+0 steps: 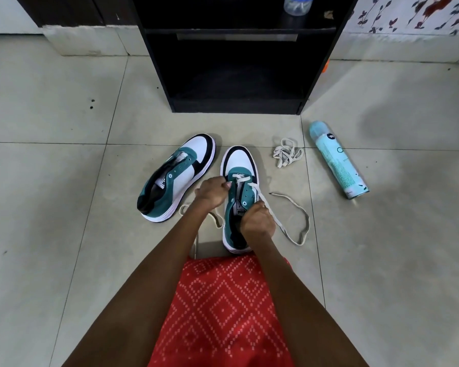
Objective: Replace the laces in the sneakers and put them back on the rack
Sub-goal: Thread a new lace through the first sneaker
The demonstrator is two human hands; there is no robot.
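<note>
Tiled floor (64, 181), black rack (239, 105) at 12 o'clock. Center: half-laced sneaker (240, 160); L hand (212, 193) pinches its lace (257, 193) at an eyelet, R hand (257, 219) grips the other strand. Also: unlaced sneaker (175, 178) at 10, spare lace (286, 154) at 1, spray can (337, 162) at 2.

A: How is the floor (64, 181) laid out?
B: The left sneaker (176, 178) and right sneaker (240, 165) are set side by side before the rack (236, 62).
A: And rightward?
B: A lace heap (286, 152) is found, then a can (338, 160).

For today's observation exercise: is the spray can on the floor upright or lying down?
Lying down: the spray can rests on its side on the floor.
</note>
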